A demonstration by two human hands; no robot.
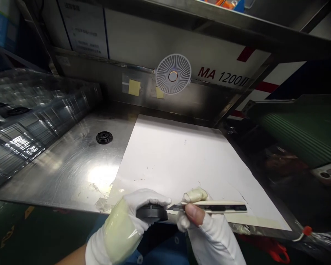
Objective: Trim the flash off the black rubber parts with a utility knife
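Two grips: left hand point(134, 209), fingers clamped round black part point(151, 212); right hand point(200, 217), fingers pinching knife point(223, 208). Light strokes best, fingertips clear.

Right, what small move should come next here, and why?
Probably a light stroke of the knife along the edge of the black part: the right hand holds the blade pointing at that edge, and the left hand grips the part.
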